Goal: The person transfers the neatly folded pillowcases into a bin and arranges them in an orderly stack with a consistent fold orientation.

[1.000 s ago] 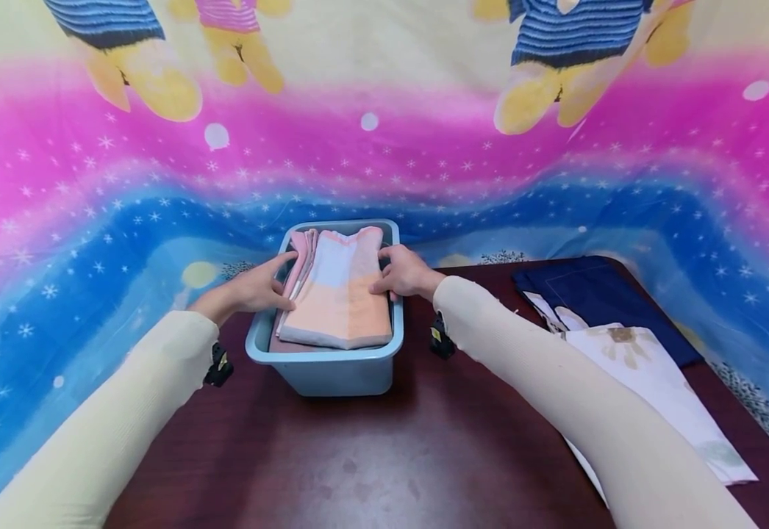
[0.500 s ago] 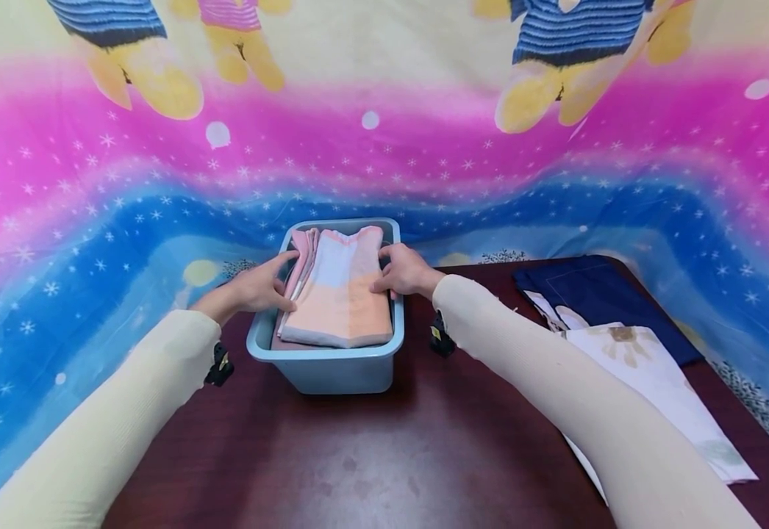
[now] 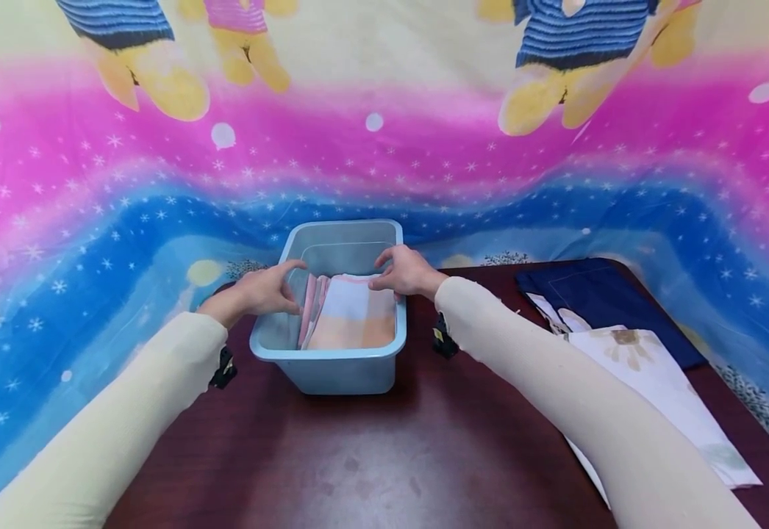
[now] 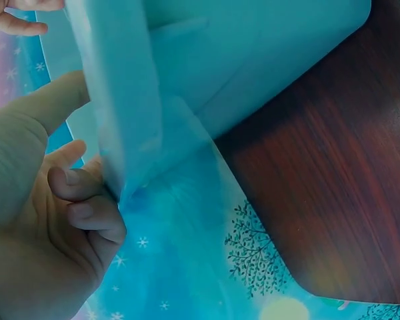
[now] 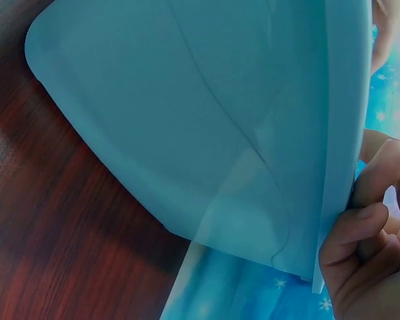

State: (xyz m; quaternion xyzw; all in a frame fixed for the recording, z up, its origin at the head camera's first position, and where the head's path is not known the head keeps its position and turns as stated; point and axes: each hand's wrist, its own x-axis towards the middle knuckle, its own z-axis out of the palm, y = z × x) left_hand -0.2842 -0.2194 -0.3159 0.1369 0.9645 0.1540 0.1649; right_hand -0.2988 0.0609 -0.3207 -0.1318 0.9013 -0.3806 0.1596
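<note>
A folded pink, white and peach garment (image 3: 351,312) lies inside a blue-grey plastic bin (image 3: 345,376), low between its walls. Its pink folded layers show along the left side. Over the bin's left rim, my left hand (image 3: 259,294) has its thumb and forefinger apart with nothing between them. My right hand (image 3: 407,273) hovers at the opposite rim, fingers loosely bent and holding nothing. In the left wrist view, the left fingers (image 4: 87,213) lie against the bin's outer rim. The right fingers (image 5: 360,233) are likewise beside the rim in the right wrist view.
On the right of the dark wooden table (image 3: 358,455) lie a folded navy cloth (image 3: 596,301) and a white cloth with a flower print (image 3: 656,389). A patterned curtain (image 3: 371,162) hangs around the table's back and sides.
The garment has gone from between both hands, level with the bin's rim, down into the bin. Both hands have let go of it and stay near the rim.
</note>
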